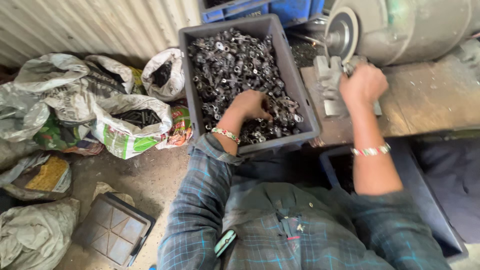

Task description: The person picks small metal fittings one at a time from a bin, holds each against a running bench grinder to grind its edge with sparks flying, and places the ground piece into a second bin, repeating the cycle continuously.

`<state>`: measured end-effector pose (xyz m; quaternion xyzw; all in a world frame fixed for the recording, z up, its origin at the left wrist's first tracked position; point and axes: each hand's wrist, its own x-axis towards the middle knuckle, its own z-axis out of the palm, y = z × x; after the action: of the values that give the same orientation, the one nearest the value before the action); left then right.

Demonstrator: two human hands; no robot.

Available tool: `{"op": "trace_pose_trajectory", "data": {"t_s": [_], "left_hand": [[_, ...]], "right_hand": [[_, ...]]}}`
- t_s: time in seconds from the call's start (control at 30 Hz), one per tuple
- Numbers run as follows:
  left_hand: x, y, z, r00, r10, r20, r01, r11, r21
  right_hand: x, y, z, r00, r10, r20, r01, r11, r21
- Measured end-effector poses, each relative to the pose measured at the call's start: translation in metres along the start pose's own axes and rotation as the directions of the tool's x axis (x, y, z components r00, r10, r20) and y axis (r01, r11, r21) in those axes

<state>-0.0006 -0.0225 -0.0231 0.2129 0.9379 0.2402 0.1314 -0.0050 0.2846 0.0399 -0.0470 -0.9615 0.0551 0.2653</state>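
Small dark metal parts (235, 60) fill the grey crate (300, 95) under our left hand (251, 105), whose fingers curl into the heap, while our right hand (362, 84) (closed, contents hidden) presses toward the grinding wheel (341, 35) just above it.

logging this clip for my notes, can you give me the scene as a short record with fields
place: workshop corner with a corrugated wall
left hand: reaching into a grey crate, fingers among small dark metal parts
right hand: holding something at the grinding wheel, item hidden by the hand
bench: worn wood, carries the grinder and a grey metal block
floor, left: open sacks, one showing dark rods
floor, near: upturned grey crate
wrists: beaded bracelets on both
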Motion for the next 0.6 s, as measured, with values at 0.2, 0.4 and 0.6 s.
{"op": "trace_pose_trajectory", "data": {"t_s": [0.2,0.4,0.6], "left_hand": [[0.005,-0.002,-0.001,0.999,-0.005,0.033,0.000,0.990,0.141],[0.004,-0.001,0.001,0.999,-0.009,0.044,0.003,0.991,0.134],[0.013,0.004,0.001,0.998,0.049,0.035,-0.051,0.996,0.068]], "right_hand": [[-0.028,-0.020,-0.081,0.589,-0.430,0.684,0.170,0.894,0.415],[0.025,-0.086,-0.132,0.768,-0.588,0.255,0.540,0.808,0.238],[0.017,-0.091,-0.164,0.865,-0.346,-0.364,0.498,0.681,0.536]]}}
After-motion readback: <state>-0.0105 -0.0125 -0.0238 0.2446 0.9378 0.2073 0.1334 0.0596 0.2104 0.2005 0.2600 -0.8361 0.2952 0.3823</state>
